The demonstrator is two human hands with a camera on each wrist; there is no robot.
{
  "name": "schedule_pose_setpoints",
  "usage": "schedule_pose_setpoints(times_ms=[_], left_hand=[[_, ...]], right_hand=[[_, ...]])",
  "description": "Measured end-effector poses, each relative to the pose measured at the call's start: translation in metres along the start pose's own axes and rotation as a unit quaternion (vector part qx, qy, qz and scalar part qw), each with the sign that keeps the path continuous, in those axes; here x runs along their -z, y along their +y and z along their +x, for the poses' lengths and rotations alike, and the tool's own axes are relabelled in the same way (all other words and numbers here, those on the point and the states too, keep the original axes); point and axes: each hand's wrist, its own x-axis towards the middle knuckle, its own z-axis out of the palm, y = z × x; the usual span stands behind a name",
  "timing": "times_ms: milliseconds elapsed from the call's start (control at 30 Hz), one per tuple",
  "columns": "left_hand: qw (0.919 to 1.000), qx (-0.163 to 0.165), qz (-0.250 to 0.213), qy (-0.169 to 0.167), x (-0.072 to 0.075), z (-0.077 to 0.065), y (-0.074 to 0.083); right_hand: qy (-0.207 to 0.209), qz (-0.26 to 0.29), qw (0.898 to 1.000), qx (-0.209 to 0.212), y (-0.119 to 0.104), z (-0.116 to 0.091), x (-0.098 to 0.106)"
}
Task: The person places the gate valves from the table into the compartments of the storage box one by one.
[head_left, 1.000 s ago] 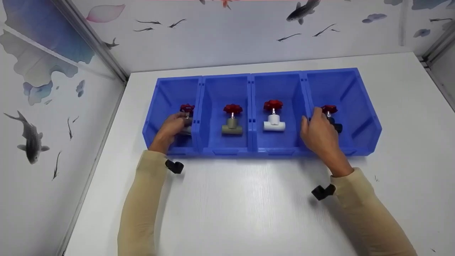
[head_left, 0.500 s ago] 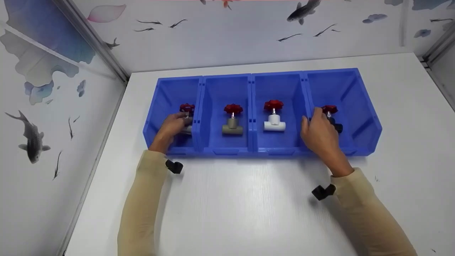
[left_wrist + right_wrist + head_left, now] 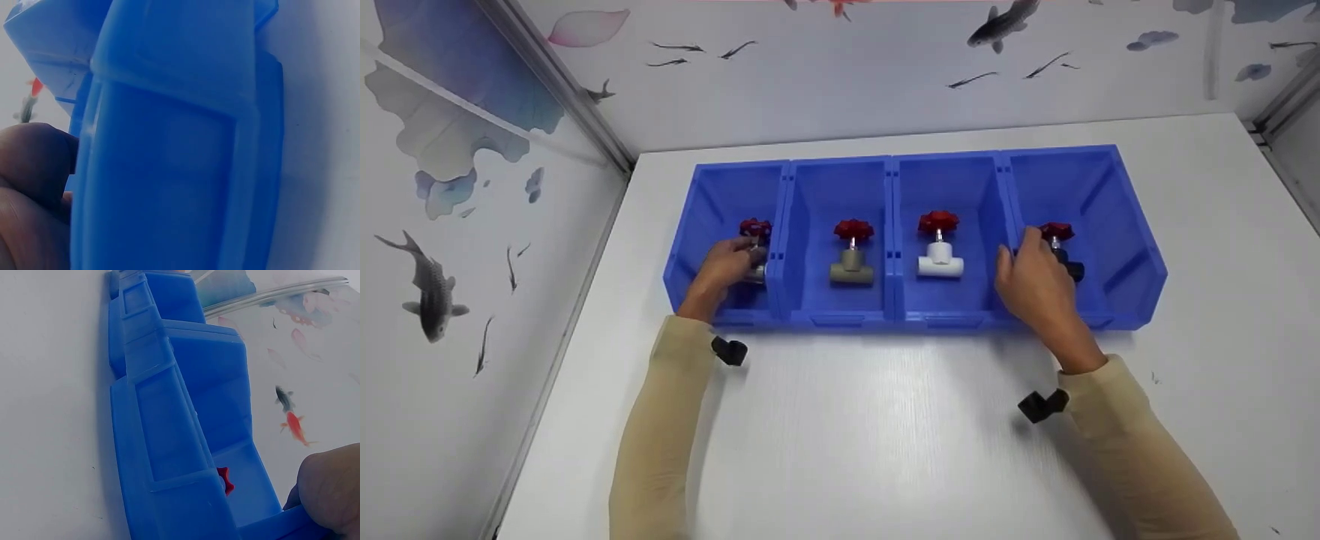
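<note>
In the leftmost blue bin, my left hand pinches a grey valve with a red handwheel, its fingers covering the valve's neck. My right hand grips the divider wall between the two right-hand bins, thumb on the left side and fingers on the right. A black valve with a red handwheel lies in the rightmost bin, partly behind that hand. In the right wrist view, the thumb bends over the blue wall. Fingers show beside a blue wall in the left wrist view.
An olive-grey valve and a white valve, both with red handwheels, lie in the two middle bins. The joined row of bins stands on a white table, against panels painted with fish. Black wrist cameras project from the sleeves.
The grey valve's lower body turns slightly under my left fingers, showing a shinier end. My right hand and the bins stay in place.
</note>
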Motion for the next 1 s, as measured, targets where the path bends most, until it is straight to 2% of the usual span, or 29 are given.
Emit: schedule_pose_setpoints(times_ms=[233,400,600,1000], left_hand=[[0.9996,-0.015,0.021,0.006,0.0011,-0.0020,0.0014],[0.9995,-0.023,0.020,0.008,0.0012,-0.0021,0.0026],[0.9996,-0.023,0.014,0.003,0.0017,-0.0018,0.0016],[0.9990,-0.018,0.040,0.000,0.0053,-0.0011,-0.0003]], right_hand=[[0.004,0.002,1.000,-0.001,0.0001,0.0000,-0.0005],[0.010,0.002,1.000,0.005,0.0003,-0.0003,-0.0013],[0.026,0.001,1.000,0.018,0.0011,-0.0006,-0.0036],[0.011,0.001,1.000,0.006,0.0007,-0.0001,-0.0015]])
